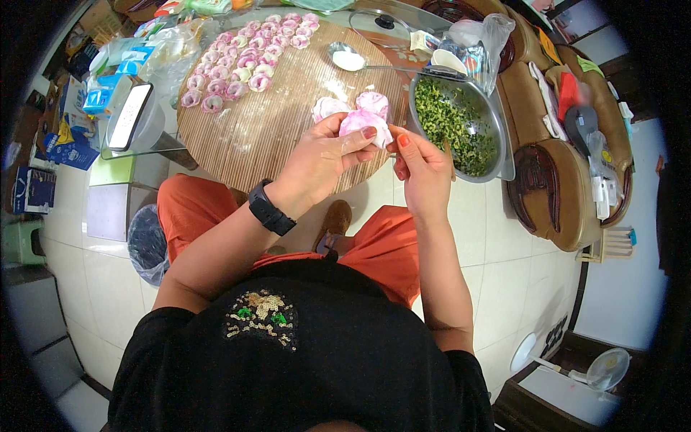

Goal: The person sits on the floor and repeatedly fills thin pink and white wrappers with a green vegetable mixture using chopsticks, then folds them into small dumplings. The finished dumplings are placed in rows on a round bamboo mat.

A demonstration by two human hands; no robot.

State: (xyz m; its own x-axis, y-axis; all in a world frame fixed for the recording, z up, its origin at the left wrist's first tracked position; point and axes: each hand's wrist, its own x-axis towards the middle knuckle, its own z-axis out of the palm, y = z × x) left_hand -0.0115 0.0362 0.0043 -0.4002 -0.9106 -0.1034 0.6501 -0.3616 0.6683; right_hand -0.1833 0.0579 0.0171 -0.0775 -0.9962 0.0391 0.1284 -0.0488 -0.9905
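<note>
A pink-and-white piece of dough (365,125) is held up between my two hands, above the near edge of a round ribbed board (259,146). My left hand (329,154) grips it with thumb and fingers. The fingertips of my right hand (421,162) pinch its right edge. Behind it, more pink-and-white dough wrappers (372,103) lie on the board. Rows of folded pink dumplings (248,56) cover the board's far left part. A steel bowl (499,129) of chopped green filling (451,121) stands at the right, with a thin stick leaning in it near my right hand.
A ladle (348,58) with white powder in it rests at the board's far right, its handle across the bowl's rim. A glass lid (380,27) lies behind. A phone (130,116) leans on a plastic container at the left. A lined bin (147,243) stands on the floor.
</note>
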